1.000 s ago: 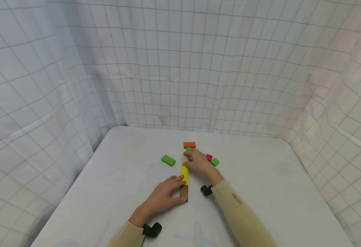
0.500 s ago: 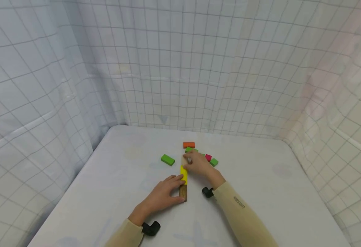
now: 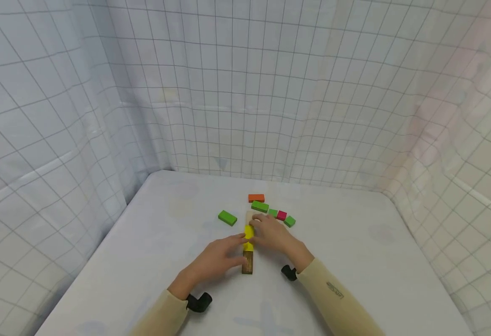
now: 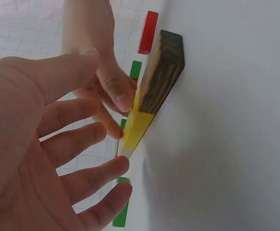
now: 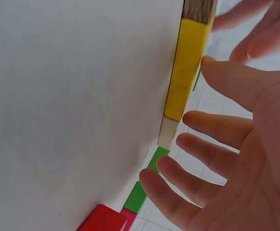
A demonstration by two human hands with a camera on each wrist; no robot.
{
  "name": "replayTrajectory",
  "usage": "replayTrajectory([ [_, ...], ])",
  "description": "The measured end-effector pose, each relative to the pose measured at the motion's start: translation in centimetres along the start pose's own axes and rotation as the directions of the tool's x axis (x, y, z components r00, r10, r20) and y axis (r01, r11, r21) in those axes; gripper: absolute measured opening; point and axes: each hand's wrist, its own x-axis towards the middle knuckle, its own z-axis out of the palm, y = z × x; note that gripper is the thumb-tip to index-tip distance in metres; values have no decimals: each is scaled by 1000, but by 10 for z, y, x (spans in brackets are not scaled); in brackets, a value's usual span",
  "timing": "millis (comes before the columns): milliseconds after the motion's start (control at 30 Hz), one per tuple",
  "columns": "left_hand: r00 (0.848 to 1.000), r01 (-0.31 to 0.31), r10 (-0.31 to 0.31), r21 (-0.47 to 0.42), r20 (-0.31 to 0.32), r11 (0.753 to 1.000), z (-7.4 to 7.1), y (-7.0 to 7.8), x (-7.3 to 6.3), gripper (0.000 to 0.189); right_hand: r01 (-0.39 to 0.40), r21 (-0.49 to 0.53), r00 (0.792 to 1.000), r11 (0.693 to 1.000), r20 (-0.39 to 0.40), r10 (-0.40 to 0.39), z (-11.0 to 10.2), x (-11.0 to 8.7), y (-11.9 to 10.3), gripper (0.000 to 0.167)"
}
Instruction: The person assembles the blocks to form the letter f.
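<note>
A brown wood-grained block [image 3: 247,262], a yellow block [image 3: 249,230] and a pale block [image 3: 250,216] lie end to end in a straight row on the white table. To the left of the row is my left hand [image 3: 215,259], its fingers extended and spread. The left wrist view shows that palm [image 4: 15,159] holding nothing. My right hand [image 3: 274,234] hovers at the row's right side. Its thumb tip [image 5: 208,61] is right by the yellow block's edge in the right wrist view, with the fingers loosely bent near the pale block [image 5: 168,131].
Beyond the row lie an orange block [image 3: 256,198] and a green block [image 3: 260,206]. Small green and magenta [image 3: 281,215] blocks sit to the right, another green block [image 3: 227,218] to the left. A red block [image 4: 148,32] shows in the wrist views. Grid-patterned curtains [image 3: 245,93] surround the table.
My left hand has lifted its fingers off the brown and yellow blocks and drawn left. My right hand has come back toward me from the pale block, uncovering more of the far blocks.
</note>
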Motion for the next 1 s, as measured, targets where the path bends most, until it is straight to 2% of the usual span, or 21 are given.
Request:
replayTrajectory([
  [200,995,38,-32,67,-93,997,-26,-6,8,47,21,14,999,1000,33,-22,4,-10,-4,73],
  [433,989,5,16,146,-145,989,-47,-24,25,41,57,-3,998,998,26,-57,9,-16,-2,81],
  [567,987,-22,53,196,-154,980,-53,-37,37,37,47,16,999,999,22,-48,10,-20,-1,80],
  [700,987,-17,53,231,-150,973,-54,-48,46,38,41,25,999,999,18,-42,10,-23,-2,78],
  [900,990,3,30,235,-136,972,-53,-60,56,39,44,28,999,999,22,-45,8,-25,-4,79],
  [1000,989,-22,55,230,-135,973,-53,-64,61,41,46,22,999,999,22,-47,6,-25,-6,78],
])
